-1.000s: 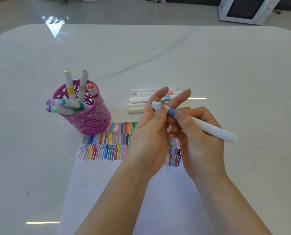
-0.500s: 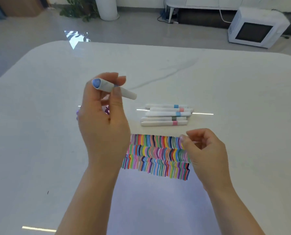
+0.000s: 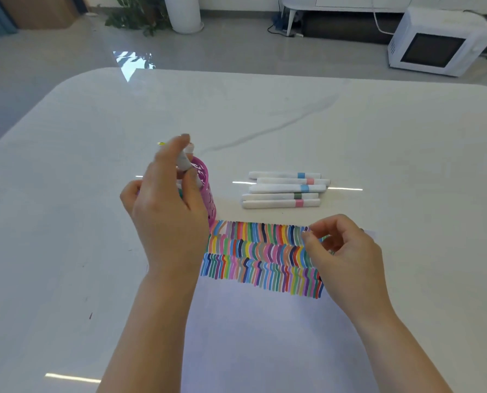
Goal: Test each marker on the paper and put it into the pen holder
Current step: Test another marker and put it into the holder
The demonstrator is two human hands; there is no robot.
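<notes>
Your left hand (image 3: 165,211) has carried marker (image 3: 183,163) to pen holder (image 3: 208,199), pinch maintained; your right hand (image 3: 344,251) has let go, loosely curled, empty. Five markers (image 3: 282,189) await test.

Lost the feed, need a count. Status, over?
Left hand holds marker over pen holder. Right hand empty, above paper. Five markers lie on table. No obstruction seen.
</notes>
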